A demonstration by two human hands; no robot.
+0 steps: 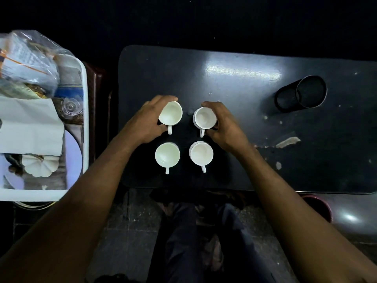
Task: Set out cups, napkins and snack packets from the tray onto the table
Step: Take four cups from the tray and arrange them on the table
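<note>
Four cups [184, 135], two held.

A black mesh holder [302, 93] lies on its side well to the right of the hands, with torn paper scraps [288, 141] nearer, just right of them.

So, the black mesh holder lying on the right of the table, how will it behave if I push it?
The black mesh holder lies on its side and looks cylindrical, so a push across it would probably make it roll on the table. The open mesh suggests it is light and may skid easily. It appears empty, so nothing should spill.
</note>
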